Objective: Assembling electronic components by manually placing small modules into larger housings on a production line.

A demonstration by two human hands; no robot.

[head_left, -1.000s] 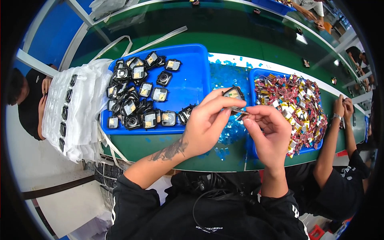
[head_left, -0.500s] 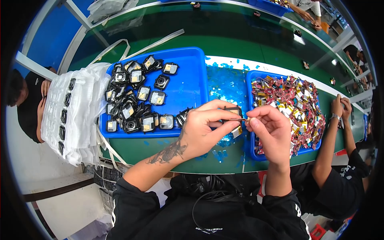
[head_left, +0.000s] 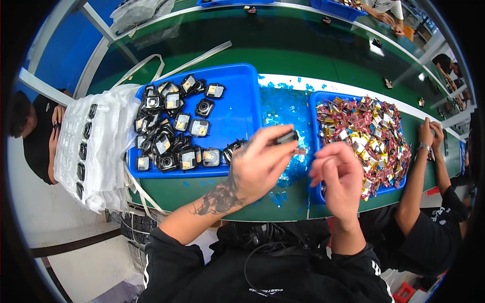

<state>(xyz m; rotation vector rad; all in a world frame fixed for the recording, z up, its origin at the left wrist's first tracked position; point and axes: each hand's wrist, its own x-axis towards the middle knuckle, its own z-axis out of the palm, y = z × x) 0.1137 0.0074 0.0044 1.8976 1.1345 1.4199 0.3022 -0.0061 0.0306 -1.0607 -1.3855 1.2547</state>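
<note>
The left hand (head_left: 260,164) pinches one small black module (head_left: 287,137), the right hand (head_left: 341,179) curls empty beside it, while many black modules (head_left: 172,126) wait unworked in the blue tray (head_left: 237,96) left of both hands.

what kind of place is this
Likely an electronics assembly line: a long green workbench, a blue tray of small black parts, another bin of red and yellow pieces, and co-workers alongside.

A long green surface (head_left: 283,55) runs across the view, edged with a pale rail. On it sits a blue tray (head_left: 237,106) of small black parts, and to its right a second blue tray (head_left: 316,189) heaped with red and yellow pieces. Between them lie scattered blue film scraps (head_left: 283,106). A white bag (head_left: 103,146) drapes over the left end, and white straps (head_left: 151,63) lie behind the trays.
</note>
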